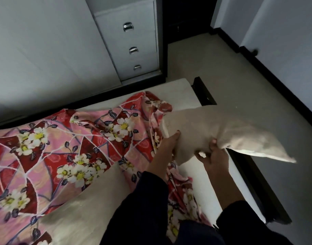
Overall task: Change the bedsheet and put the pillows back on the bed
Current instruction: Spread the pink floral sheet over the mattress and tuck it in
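Both hands hold the beige pillow point(213, 124), the left hand point(166, 145) gripping its side next to the bunched flowery bedsheet point(72, 138) and the right hand point(211, 156) curled round its bottom edge, and because half of it sticks out past the mattress point(172, 89) over the floor point(240, 76), a loose grip could drop it there.

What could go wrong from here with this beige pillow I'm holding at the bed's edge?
The beige fabric pillow juts past the white mattress over the pale floor; if the left hand or right hand slips, it may drop there. The rumpled red-and-pink floral bedsheet bunches against the left hand, so it might get dragged along.
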